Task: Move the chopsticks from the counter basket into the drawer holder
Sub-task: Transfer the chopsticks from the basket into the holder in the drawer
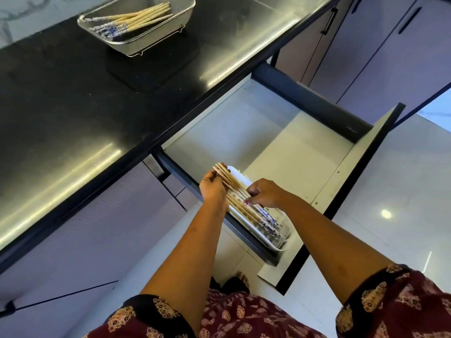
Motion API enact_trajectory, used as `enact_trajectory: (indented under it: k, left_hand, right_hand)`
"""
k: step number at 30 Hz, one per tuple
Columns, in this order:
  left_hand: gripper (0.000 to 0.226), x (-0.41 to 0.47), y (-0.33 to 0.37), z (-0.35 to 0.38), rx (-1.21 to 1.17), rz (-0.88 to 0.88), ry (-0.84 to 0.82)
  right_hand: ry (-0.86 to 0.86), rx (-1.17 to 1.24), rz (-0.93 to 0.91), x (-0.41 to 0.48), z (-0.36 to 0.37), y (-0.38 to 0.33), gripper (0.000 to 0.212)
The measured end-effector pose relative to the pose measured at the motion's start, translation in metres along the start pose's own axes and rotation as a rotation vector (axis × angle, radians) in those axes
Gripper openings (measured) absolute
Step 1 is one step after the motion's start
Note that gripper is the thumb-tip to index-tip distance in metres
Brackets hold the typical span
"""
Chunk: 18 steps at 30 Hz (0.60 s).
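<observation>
Hands: left hand [212, 185] and right hand [264, 193] both clamped on a bundle of chopsticks [240, 202], over the white drawer holder [273, 245] at the near left of the open drawer [305, 152]
Done: this bundle has reached the holder
Left: more chopsticks [136, 19] lie in the mesh basket [170, 32] on the far counter [61, 93]

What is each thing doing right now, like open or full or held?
drawer: open
white holder: in drawer, partly filled
held chopsticks: over holder, both hands on them
basket: on counter, some chopsticks left
left hand: holding
right hand: holding
</observation>
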<state>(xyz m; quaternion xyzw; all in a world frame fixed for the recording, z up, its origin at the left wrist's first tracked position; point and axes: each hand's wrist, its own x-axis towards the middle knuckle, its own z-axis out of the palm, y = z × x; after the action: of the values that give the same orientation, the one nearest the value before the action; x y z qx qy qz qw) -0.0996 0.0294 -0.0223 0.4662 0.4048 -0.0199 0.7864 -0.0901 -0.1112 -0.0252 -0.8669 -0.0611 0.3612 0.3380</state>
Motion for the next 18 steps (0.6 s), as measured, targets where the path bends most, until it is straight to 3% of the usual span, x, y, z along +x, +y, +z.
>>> enact_trajectory:
  k: [5, 12, 16, 18]
  left_hand:
    - [0.030, 0.006, 0.008, 0.003, 0.067, 0.018, -0.036]
    - [0.044, 0.007, 0.006, -0.022, 0.911, 0.386, 0.018]
    - [0.042, 0.013, -0.004, -0.037, 1.124, 0.506, -0.040]
    - [0.043, 0.012, -0.004, -0.042, 1.262, 0.494, -0.038]
  right_hand:
    - [0.042, -0.072, 0.053, 0.006, 0.000, 0.001, 0.055]
    - [0.153, -0.236, 0.230, 0.006, 0.024, 0.008, 0.038]
    - [0.191, -0.279, 0.278, 0.008, 0.035, 0.004, 0.009]
    - [0.207, -0.322, 0.300, 0.010, 0.038, 0.003, 0.011]
